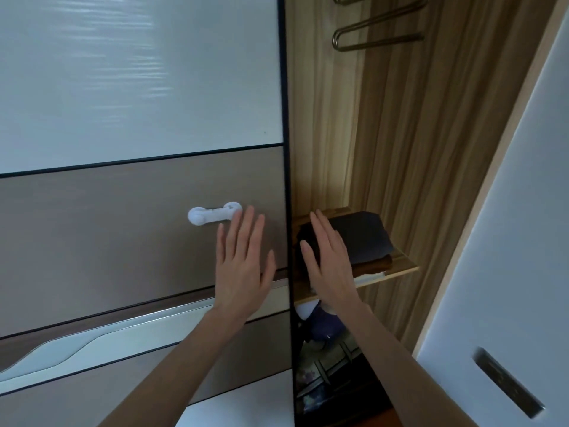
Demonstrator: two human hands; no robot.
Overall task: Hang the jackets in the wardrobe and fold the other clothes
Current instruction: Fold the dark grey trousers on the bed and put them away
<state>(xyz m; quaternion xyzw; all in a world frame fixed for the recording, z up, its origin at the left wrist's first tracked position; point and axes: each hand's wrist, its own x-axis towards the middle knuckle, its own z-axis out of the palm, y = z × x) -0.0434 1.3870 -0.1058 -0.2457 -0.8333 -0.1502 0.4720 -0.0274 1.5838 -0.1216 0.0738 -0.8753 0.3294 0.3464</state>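
Directly ahead of your hands, the wardrobe's sliding door is covering the left section, and its dark vertical edge is running between your two hands. Your left hand is lying flat with fingers straight and spread against the brown panel of that door, just right of the white child-lock latch, and it is holding nothing. Your right hand is reaching past the door edge into the open section, fingers straight and together, also holding nothing; whether it is touching anything cannot be told. Just beyond its fingertips, the folded dark clothes are lying on the wooden shelf, with their long axis running away from you and to the right, so your right hand is the nearer one. Above, the empty metal hangers are projecting into the open section; no jacket is visible here. Below the shelf, a jumble of bags and fabric is filling the lower space. To your right, a white wall panel is bounding the opening. The door edge is likely the main obstruction to any wider reach
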